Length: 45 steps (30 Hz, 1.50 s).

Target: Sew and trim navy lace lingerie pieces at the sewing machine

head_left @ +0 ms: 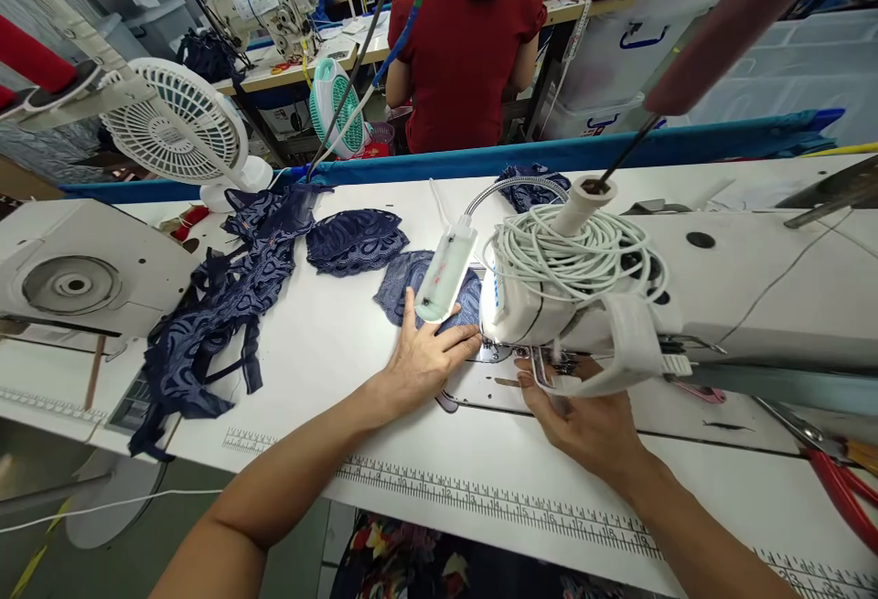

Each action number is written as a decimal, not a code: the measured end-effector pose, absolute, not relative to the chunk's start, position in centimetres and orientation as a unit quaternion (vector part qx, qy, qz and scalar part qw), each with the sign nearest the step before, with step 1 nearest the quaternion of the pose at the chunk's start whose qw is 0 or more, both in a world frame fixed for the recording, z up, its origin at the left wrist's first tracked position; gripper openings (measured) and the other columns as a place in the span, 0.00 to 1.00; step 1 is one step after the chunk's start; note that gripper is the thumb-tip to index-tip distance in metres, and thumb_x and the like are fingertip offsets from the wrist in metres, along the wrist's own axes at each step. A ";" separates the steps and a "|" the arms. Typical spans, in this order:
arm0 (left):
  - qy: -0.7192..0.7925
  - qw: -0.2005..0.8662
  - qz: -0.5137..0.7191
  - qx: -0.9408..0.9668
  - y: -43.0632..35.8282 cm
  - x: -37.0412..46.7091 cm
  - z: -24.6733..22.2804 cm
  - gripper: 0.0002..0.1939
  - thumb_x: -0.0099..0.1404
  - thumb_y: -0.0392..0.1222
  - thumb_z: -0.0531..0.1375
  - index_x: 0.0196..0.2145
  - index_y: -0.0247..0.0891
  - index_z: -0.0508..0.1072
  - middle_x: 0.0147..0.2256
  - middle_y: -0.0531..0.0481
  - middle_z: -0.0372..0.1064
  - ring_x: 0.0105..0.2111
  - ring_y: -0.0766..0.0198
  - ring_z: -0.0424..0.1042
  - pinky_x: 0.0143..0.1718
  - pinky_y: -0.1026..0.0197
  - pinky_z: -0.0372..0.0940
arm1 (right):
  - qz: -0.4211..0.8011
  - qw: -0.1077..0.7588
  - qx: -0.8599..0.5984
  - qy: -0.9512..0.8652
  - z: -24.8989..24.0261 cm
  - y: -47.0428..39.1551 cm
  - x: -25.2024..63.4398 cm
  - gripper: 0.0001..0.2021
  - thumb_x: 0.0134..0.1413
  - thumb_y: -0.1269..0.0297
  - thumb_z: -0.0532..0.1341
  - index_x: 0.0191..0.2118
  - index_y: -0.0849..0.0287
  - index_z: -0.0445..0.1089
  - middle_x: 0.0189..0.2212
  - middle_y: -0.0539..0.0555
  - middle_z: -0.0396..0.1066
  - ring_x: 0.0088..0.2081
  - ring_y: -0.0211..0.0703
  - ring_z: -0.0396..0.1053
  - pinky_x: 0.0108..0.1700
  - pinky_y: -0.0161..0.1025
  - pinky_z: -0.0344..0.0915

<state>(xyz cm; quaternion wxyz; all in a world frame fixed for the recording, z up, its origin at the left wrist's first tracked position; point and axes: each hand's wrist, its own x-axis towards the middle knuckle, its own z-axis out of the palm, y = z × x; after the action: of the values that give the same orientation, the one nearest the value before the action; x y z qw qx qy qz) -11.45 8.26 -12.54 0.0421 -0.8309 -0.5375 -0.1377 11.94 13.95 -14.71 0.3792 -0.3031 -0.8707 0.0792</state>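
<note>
Fingers, left hand (426,357): spread, unclenched, on the navy lace piece (396,286)
Lace spot: just left of the machine head (533,315); probably light, floppy, so guide edges flat
Right hand (591,423): half hidden, can't tell if gripping

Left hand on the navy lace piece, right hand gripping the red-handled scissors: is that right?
No: the head view shows the right hand by the needle end of the sewing machine, not gripping the red-handled scissors. The left hand is on the navy lace piece.

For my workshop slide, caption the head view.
Left hand at the edge of a navy lace piece, right hand at a sewing machine.
</note>
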 end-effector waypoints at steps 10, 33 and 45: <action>-0.546 0.030 -0.138 -0.826 8.4 -11.5 -13.1 0.27 0.62 0.22 0.54 0.56 0.42 0.68 0.52 0.47 0.72 0.62 0.47 0.59 0.60 0.20 0.35 | 0.000 0.442 -0.253 -0.860 -15.0 15.0 12.3 0.07 0.53 0.76 0.59 0.36 0.58 0.68 0.16 0.45 0.60 0.18 0.34 0.54 0.21 0.35 0.53; -0.529 0.022 -0.183 -0.828 7.7 -10.9 -13.1 0.24 0.59 0.23 0.54 0.51 0.39 0.71 0.46 0.47 0.75 0.56 0.54 0.66 0.63 0.26 0.24 | 0.067 0.416 -0.325 -0.847 -14.2 14.2 11.8 0.09 0.56 0.74 0.54 0.38 0.57 0.70 0.20 0.49 0.60 0.18 0.38 0.58 0.20 0.36 0.55; -0.540 0.052 -0.170 -0.823 7.9 -10.8 -13.4 0.23 0.62 0.25 0.53 0.53 0.38 0.70 0.46 0.45 0.74 0.55 0.51 0.66 0.62 0.22 0.37 | 0.072 0.450 -0.273 -0.847 -13.7 14.1 11.5 0.10 0.56 0.76 0.59 0.40 0.56 0.71 0.21 0.49 0.68 0.20 0.36 0.62 0.22 0.35 0.59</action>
<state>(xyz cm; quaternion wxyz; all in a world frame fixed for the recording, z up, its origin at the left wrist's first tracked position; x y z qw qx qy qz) -10.84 7.89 -13.40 0.0523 -0.8227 -0.5399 -0.1702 11.49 14.08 -13.73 0.4504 -0.2735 -0.8469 0.0717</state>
